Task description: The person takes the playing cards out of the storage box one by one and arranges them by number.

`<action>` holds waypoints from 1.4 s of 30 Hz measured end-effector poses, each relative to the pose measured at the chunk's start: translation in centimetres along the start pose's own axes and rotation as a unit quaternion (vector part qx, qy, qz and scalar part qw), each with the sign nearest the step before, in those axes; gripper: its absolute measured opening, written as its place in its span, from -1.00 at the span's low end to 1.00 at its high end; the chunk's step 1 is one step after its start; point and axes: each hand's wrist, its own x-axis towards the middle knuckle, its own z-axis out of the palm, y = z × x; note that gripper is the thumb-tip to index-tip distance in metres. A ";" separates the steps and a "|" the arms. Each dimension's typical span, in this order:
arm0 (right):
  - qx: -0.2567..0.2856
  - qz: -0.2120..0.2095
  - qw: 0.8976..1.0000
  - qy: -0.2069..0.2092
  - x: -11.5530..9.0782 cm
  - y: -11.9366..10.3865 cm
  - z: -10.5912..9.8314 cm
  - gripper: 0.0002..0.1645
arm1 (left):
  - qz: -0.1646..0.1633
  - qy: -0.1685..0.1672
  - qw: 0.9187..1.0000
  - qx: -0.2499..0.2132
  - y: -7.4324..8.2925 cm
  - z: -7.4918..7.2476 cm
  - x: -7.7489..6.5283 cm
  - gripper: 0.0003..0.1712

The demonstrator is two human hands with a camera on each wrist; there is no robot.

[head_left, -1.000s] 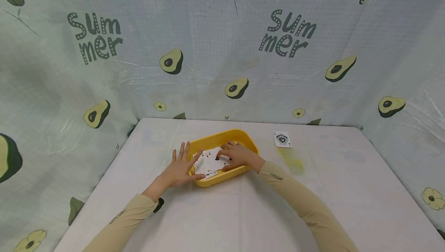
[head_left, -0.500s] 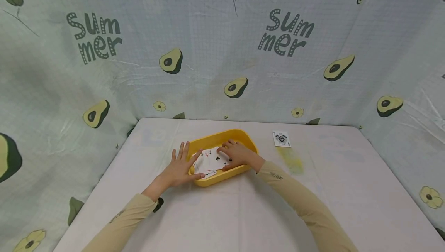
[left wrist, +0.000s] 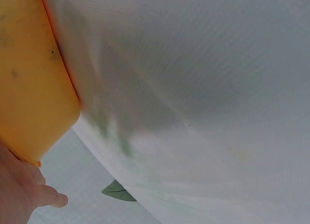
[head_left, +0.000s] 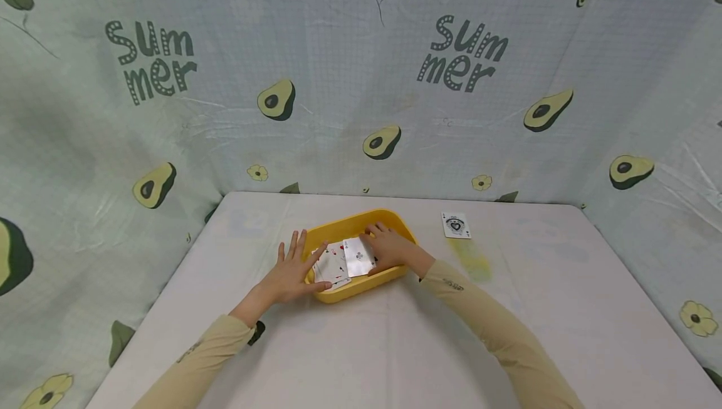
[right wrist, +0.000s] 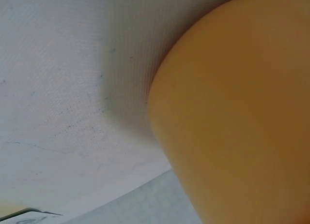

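A yellow plastic tray (head_left: 338, 227) sits at the middle of the table, with playing cards (head_left: 327, 269) spread face up inside. At its left end my left hand (head_left: 289, 276) rests on the rim, fingers straight and spread. My right hand (head_left: 392, 251) reaches over the right side into the tray. Its fingers and thumb are curled at the right edge of a playing card (head_left: 356, 257), a club, which lies over the others. In the left wrist view, part of my left hand (left wrist: 17, 195) shows beside the tray's outer wall (left wrist: 36, 79). The right wrist view shows only the tray wall (right wrist: 237, 112), the hand itself hidden.
One playing card with a large ornate emblem (head_left: 455, 225) lies apart on the table (head_left: 524, 290), behind and right of the tray. A yellowish stain (head_left: 474, 260) marks the cloth before it. A patterned curtain (head_left: 327, 139) closes off the back and sides.
My right hand has drawn back slightly to the right, and the club card now shows as a separate, shinier card over the others. My left hand stays on the rim.
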 end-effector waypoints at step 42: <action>-0.018 -0.010 0.991 0.134 -3.9 2.5 -1.8 0.02 | -0.013 -0.006 1.000 -0.004 0.0 0.2 0.0 0.02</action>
